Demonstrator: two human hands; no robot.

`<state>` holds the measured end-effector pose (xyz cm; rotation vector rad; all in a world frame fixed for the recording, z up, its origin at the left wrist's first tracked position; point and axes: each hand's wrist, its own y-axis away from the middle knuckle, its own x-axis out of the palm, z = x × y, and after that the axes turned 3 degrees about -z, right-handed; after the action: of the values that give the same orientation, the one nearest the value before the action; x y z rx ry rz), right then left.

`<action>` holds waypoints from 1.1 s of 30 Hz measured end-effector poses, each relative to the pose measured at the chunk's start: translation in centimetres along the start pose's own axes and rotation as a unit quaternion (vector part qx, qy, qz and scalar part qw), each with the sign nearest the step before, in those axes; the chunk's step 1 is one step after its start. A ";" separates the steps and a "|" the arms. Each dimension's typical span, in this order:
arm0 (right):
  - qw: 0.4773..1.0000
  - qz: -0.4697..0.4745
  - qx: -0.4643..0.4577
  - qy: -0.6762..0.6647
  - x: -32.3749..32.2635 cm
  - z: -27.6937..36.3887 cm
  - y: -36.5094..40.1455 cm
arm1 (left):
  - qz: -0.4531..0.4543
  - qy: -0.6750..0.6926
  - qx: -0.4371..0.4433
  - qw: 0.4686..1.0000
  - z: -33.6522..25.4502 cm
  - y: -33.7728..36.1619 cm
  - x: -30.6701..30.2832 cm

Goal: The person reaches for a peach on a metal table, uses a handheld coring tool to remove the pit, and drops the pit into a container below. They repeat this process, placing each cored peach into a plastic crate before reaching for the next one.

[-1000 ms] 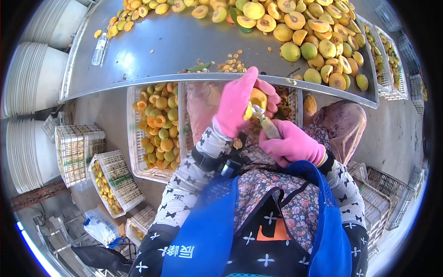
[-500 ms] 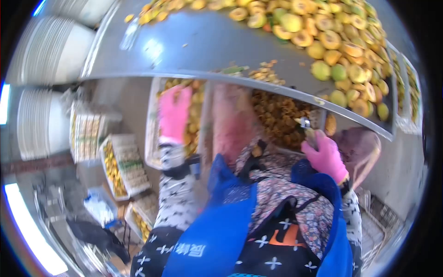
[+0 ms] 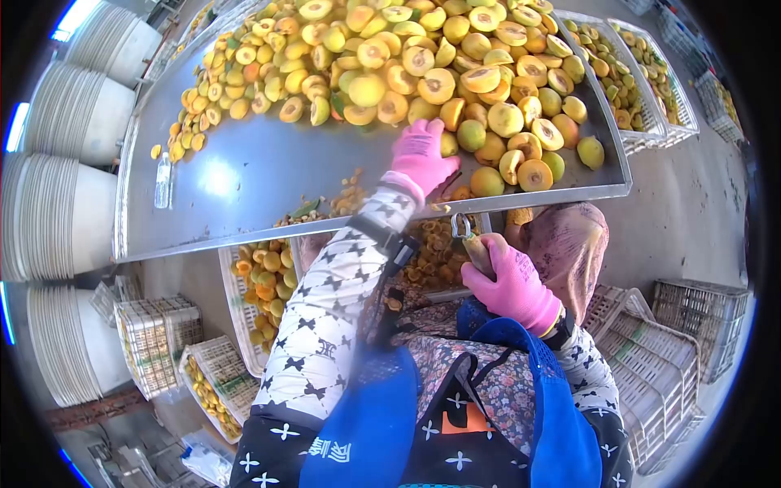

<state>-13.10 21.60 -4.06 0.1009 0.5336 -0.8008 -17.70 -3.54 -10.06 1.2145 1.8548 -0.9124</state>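
Observation:
My left hand (image 3: 425, 159), in a pink glove, reaches over the metal table (image 3: 268, 179) to the front edge of a heap of halved yellow fruit (image 3: 390, 57). Its fingers are bent and touch the fruit; whether one is gripped is hidden. My right hand (image 3: 514, 285), also pink-gloved, is wrapped round the handle of a small peeling tool (image 3: 464, 228) with a looped metal head, just below the table's edge. Small pale scraps (image 3: 350, 195) lie on the table left of my left wrist.
Below the table, a crate of fruit (image 3: 264, 285) stands beside a container of peelings (image 3: 435, 256). Crates of fruit (image 3: 622, 77) sit beyond the table's right end, empty crates (image 3: 651, 358) at lower right. A clear bottle (image 3: 163, 183) lies at the table's left; white tub stacks (image 3: 49, 215) stand beyond.
My left hand has moved from above the fruit crate up to the heap on the table. My right hand still holds the tool. The view has shifted, showing more of the table.

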 end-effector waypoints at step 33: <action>0.989 0.120 -0.082 -0.018 4.2 4.8 -0.7 | -0.101 0.697 -0.165 0.690 -6.2 15.3 -11.0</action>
<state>-9.17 17.04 -1.87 -0.0009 0.5399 -0.5204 -1.38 1.77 -0.15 1.6039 3.1236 0.6086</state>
